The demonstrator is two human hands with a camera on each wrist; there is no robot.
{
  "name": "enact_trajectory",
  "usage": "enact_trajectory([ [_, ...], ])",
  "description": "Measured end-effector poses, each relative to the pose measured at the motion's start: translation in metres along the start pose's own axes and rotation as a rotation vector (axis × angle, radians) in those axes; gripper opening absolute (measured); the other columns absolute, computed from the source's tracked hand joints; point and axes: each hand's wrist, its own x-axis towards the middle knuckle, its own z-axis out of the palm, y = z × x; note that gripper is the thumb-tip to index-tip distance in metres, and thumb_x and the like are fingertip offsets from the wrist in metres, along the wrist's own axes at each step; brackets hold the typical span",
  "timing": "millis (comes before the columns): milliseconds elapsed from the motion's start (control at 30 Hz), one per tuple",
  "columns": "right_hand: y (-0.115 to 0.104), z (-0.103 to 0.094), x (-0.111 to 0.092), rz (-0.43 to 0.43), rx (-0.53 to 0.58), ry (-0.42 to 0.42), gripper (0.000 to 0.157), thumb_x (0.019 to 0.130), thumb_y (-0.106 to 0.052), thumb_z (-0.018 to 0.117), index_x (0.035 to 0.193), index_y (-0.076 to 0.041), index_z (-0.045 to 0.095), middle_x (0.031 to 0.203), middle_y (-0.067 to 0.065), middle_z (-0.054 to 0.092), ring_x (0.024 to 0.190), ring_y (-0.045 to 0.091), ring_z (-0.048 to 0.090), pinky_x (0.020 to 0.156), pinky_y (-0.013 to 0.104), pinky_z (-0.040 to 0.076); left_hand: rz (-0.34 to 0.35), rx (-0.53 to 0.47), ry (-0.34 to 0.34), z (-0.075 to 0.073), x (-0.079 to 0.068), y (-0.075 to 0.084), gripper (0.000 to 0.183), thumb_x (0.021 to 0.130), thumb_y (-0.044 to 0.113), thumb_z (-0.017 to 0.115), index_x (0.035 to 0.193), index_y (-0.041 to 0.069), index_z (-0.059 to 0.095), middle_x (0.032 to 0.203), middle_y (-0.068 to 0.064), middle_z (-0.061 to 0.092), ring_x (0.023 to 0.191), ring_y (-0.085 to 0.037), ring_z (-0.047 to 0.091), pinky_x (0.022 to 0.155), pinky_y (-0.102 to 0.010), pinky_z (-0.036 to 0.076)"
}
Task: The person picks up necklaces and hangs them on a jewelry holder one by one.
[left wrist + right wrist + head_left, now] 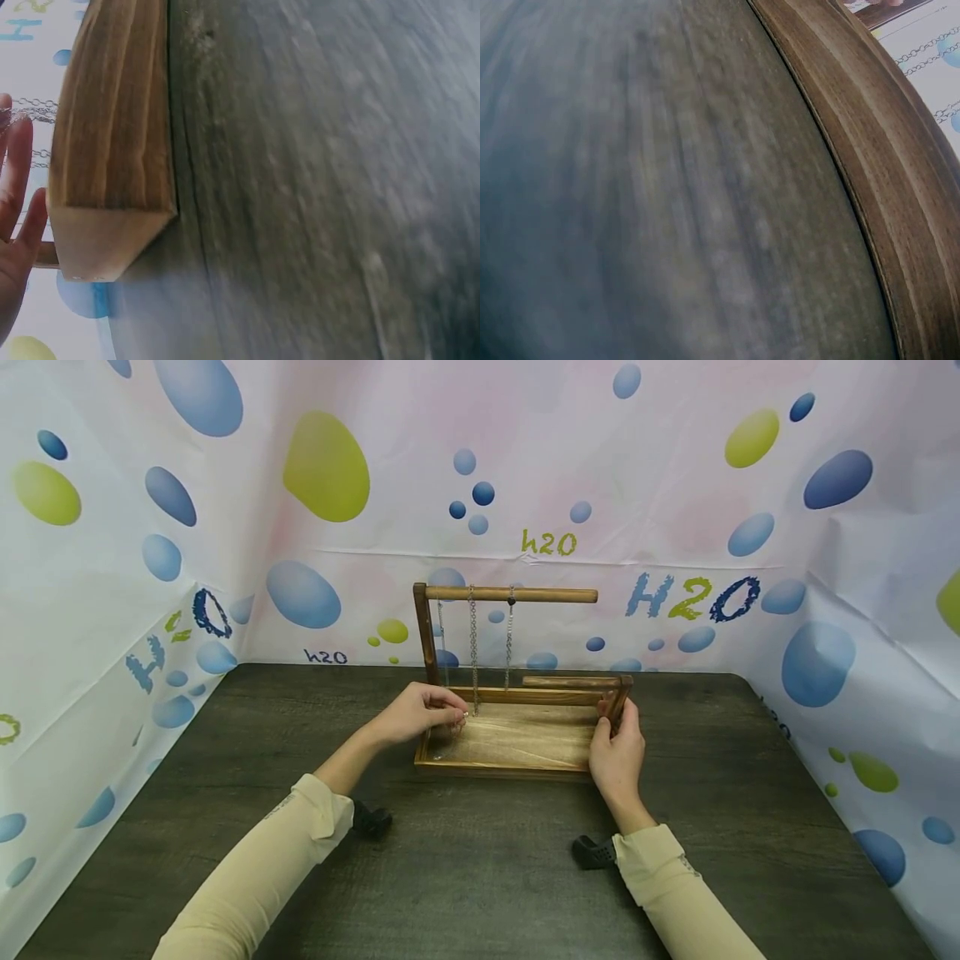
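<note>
A wooden jewelry stand [517, 768] with a shallow tray base stands on the table. Over the left part of the tray, my left hand [420, 714] pinches a thin, shiny chain [16, 116] between thumb and fingers; most of it is hidden by the hand. My right hand [618, 756] grips the short post [618, 703] at the stand's right end, its thumb on the near side. From the tall upper bar [547, 595] hang a silver chain [474, 652], a chain with a dark heart-shaped piece [512, 601] and a thinner chain [442, 643] near the left post.
A lower bar [570, 682] reaches left from the short post, over the tray's back edge. The dark wood-grain table [480, 877] surrounds the stand. Behind it rises a white backdrop [660, 527] with blue and green spots. Dark wrist devices [592, 852] sit by both cuffs.
</note>
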Motion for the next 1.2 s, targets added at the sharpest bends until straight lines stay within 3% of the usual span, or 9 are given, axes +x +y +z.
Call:
enact_trajectory([
  [200, 0.0, 0.0, 0.0, -0.003, -0.005, 0.005, 0.04, 0.104, 0.001, 0.045, 0.144, 0.0, 0.046, 0.131, 0.019, 0.062, 0.124, 0.033, 0.058, 0.101, 0.053, 0.045, 0.016, -0.06, 0.007, 0.001, 0.001, 0.002, 0.027, 0.1, 0.008, 0.063, 0.118, -0.011, 0.068, 0.102, -0.022, 0.072, 0.092, -0.048, 0.065, 0.083, -0.063, 0.051],
  [467, 0.0, 0.0, 0.0, -0.006, 0.008, 0.01, 0.039, 0.103, 0.003, 0.045, 0.142, 0.001, 0.047, 0.13, 0.019, 0.063, 0.124, 0.032, 0.058, 0.101, 0.052, 0.045, -0.018, -0.144, 0.038, 0.002, 0.002, 0.008, 0.02, 0.099, 0.009, 0.065, 0.114, -0.002, 0.073, 0.096, -0.02, 0.073, 0.085, -0.037, 0.07, 0.086, -0.065, 0.049],
  [700, 0.0, 0.001, 0.0, -0.011, 0.013, 0.015, 0.038, 0.103, 0.004, 0.045, 0.141, 0.001, 0.048, 0.129, 0.019, 0.063, 0.123, 0.032, 0.059, 0.101, 0.052, 0.045, -0.008, -0.18, 0.018, 0.003, 0.005, 0.012, 0.023, 0.1, 0.007, 0.063, 0.118, -0.006, 0.069, 0.114, -0.032, 0.066, 0.079, -0.04, 0.066, 0.082, -0.066, 0.049],
  [1000, 0.0, 0.001, -0.001, -0.014, 0.007, 0.017, 0.038, 0.103, 0.003, 0.045, 0.141, 0.0, 0.048, 0.129, 0.019, 0.063, 0.123, 0.032, 0.059, 0.1, 0.052, 0.045, -0.02, -0.211, 0.012, 0.004, 0.005, 0.019, 0.021, 0.099, 0.005, 0.063, 0.117, -0.005, 0.07, 0.117, -0.037, 0.062, 0.062, -0.016, 0.061, 0.063, -0.04, 0.055],
  [1200, -0.001, 0.001, 0.0, -0.011, 0.002, 0.019, 0.038, 0.103, 0.003, 0.045, 0.141, 0.0, 0.048, 0.129, 0.02, 0.063, 0.123, 0.032, 0.059, 0.1, 0.052, 0.045, -0.01, -0.187, 0.022, 0.004, 0.007, 0.024, 0.021, 0.098, 0.004, 0.064, 0.117, -0.004, 0.071, 0.111, -0.027, 0.069, 0.056, -0.014, 0.059, 0.057, -0.038, 0.054],
])
